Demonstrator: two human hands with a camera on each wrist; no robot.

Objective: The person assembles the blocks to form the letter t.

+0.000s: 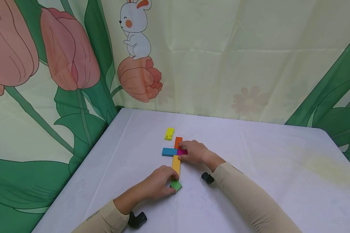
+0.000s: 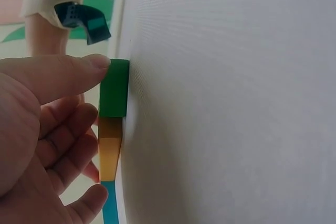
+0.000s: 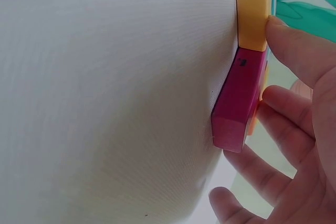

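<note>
My left hand pinches a green block between thumb and forefinger; the forefinger's tip is partly hidden in the left wrist view. The green block meets the near end of a long yellow-orange block. Beyond that, a blue block and a magenta block lie end to end, crosswise. An orange block extends from the far side of this row. My right hand spans the magenta block with spread, relaxed fingers. Its thumb touches the yellow-orange block, and its forefinger is at the orange one.
A bright yellow block lies apart, beyond the orange one. All of them are on a white-covered table. A printed curtain hangs behind the far edge. Black devices hang below both cuffs, one at the left and another at the right.
</note>
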